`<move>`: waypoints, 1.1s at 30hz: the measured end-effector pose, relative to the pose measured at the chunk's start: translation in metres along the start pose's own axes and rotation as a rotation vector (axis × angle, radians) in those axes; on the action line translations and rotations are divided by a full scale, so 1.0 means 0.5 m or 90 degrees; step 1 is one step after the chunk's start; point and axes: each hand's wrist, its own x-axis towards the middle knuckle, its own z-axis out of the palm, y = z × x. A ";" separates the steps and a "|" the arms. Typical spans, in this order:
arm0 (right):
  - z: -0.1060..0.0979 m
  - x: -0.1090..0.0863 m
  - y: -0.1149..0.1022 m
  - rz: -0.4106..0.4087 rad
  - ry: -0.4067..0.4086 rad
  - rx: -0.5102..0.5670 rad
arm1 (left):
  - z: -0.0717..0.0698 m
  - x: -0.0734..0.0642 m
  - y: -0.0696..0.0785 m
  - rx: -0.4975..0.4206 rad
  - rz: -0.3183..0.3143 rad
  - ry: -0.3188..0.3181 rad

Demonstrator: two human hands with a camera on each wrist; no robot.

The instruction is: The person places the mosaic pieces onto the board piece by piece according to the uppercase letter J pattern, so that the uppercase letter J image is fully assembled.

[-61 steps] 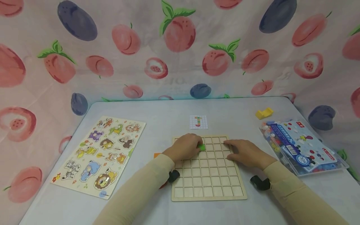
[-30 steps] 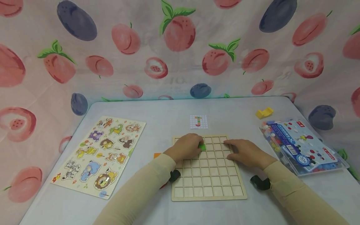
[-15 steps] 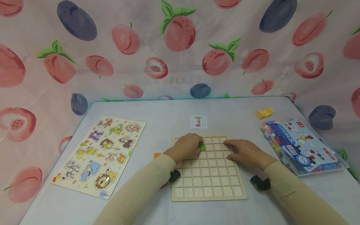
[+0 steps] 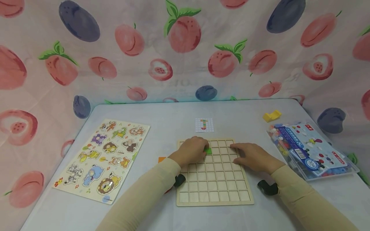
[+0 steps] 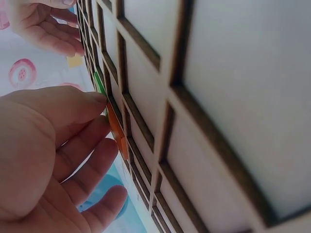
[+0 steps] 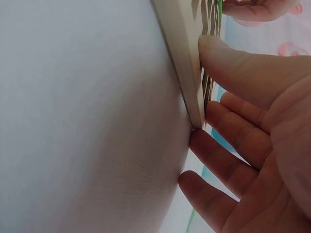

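My left hand (image 4: 193, 150) is over the upper left part of the wooden grid board (image 4: 218, 178). In the left wrist view its thumb and forefinger pinch a green tile (image 5: 99, 82), low against the board. Orange pieces (image 5: 118, 133) lie in the board beside those fingertips; the other fingers are bent loosely. My right hand (image 4: 252, 157) rests at the board's right edge with fingers spread. Its thumb touches the board's frame (image 6: 187, 73) in the right wrist view, and the fingertips lie along the edge. The left hand hides part of the board.
A small pattern card (image 4: 204, 125) lies behind the board. An animal puzzle (image 4: 101, 160) is at the left. On the right are a clear box of coloured parts (image 4: 312, 150) and a yellow piece (image 4: 271, 116). An orange piece (image 4: 161, 159) shows beside the left sleeve.
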 end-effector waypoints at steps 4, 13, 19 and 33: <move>0.000 0.000 0.000 0.004 0.000 0.000 | 0.001 0.001 0.000 0.003 0.001 0.005; -0.001 0.001 -0.002 0.009 -0.004 -0.007 | -0.005 -0.003 -0.006 -0.010 -0.007 -0.001; -0.002 0.001 -0.003 0.013 -0.004 -0.004 | -0.008 -0.014 -0.020 -0.023 -0.017 0.005; -0.003 0.002 -0.003 0.006 -0.003 -0.012 | -0.013 -0.059 -0.064 -0.076 -0.082 0.016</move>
